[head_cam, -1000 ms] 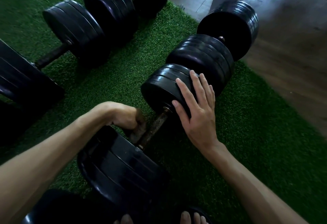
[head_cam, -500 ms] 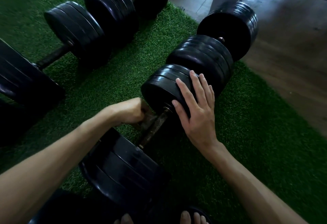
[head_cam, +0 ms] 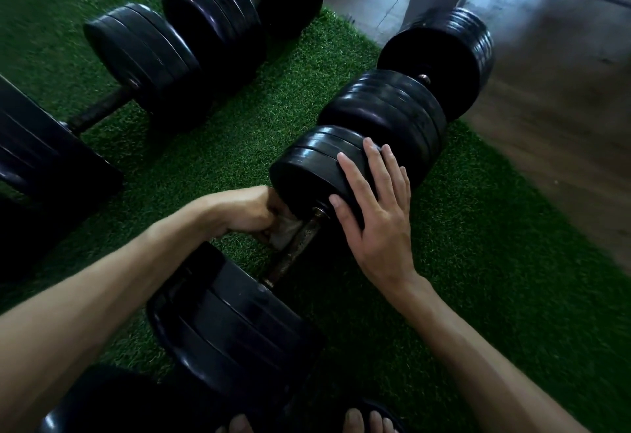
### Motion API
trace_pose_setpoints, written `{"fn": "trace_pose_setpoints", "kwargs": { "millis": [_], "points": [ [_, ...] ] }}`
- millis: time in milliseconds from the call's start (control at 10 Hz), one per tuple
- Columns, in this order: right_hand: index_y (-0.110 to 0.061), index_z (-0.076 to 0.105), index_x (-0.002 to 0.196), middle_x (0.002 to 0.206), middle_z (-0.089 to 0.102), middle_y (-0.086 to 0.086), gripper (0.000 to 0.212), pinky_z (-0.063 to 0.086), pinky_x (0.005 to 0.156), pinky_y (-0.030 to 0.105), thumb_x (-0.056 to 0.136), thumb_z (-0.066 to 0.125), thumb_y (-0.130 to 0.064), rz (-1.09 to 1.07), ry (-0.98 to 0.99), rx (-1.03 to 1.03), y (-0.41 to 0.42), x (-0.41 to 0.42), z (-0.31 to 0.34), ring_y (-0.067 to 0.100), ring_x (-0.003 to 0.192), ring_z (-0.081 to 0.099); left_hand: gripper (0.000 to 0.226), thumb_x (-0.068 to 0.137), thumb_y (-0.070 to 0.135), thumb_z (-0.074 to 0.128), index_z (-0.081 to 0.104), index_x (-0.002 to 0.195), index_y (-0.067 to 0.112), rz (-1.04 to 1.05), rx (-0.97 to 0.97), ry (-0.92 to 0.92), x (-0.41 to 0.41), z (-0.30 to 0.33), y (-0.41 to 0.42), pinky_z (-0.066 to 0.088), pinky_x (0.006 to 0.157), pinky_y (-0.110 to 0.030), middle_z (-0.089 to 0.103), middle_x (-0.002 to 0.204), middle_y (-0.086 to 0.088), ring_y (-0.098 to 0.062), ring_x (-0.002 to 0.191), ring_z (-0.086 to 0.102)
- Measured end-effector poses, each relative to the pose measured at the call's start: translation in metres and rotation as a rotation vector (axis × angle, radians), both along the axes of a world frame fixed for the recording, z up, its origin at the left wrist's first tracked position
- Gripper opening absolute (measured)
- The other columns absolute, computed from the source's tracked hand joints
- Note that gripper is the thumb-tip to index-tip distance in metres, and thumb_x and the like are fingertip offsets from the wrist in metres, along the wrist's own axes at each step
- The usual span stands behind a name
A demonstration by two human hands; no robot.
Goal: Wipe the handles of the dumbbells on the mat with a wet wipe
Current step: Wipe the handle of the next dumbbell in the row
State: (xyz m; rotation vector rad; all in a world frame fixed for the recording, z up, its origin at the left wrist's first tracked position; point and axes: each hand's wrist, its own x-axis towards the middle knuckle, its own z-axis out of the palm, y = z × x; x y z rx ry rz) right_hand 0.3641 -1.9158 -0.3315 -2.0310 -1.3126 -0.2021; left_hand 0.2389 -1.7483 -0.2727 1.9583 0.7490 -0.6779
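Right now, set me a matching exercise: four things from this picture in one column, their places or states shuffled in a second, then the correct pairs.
Things:
1. left hand
2. right hand
3. wet wipe
4. green mat

States:
A. lies flat, fingers straight, on a weight plate
B. spread under the dumbbells
C. curled round the wipe at the handle
D. pressed against the rusty bar, close to the far plate

Pairs: 1-C, 2-A, 3-D, 4-B
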Motion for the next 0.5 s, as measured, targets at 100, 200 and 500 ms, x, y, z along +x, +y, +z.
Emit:
{"fn": "trace_pose_setpoints", "kwargs": {
  "millis": [100,200,500],
  "points": [
    [-0.019,0.047,0.151,0.163,0.031,0.013,0.050,0.012,0.127,0.048,0.105,0.048,-0.038,-0.008,-0.006,0.000,0.001,0.000,0.000,0.030,0.155,0.018,0.017,0.097,0.001,0.056,0.066,0.100,0.014,0.065,0.020,0.010,0.000,-0.012,0.005,0.059,0.084,-0.034,0.071,0.104,-0.016,-0.030,0.096,0.071],
    [-0.020,0.046,0.151,0.164,0.031,0.012,0.050,0.012,0.127,0.048,0.105,0.049,-0.038,-0.009,-0.006,-0.004,0.002,-0.001,0.000,0.030,0.155,0.018,0.031,0.099,-0.001,0.052,0.055,0.080,0.024,0.077,-0.053,-0.038,0.005,-0.015,0.000,0.048,0.063,-0.010,0.059,0.082,0.003,-0.007,0.072,0.057],
    [-0.020,0.046,0.151,0.164,0.030,0.012,0.050,0.016,0.126,0.053,0.105,0.051,-0.036,-0.009,-0.012,-0.008,0.000,-0.001,-0.001,0.030,0.155,0.019,0.011,0.090,0.004,0.065,0.072,0.081,0.003,0.113,0.069,-0.214,0.004,-0.019,0.000,0.049,0.060,-0.018,0.069,0.070,0.002,-0.005,0.059,0.059]
  ]
}}
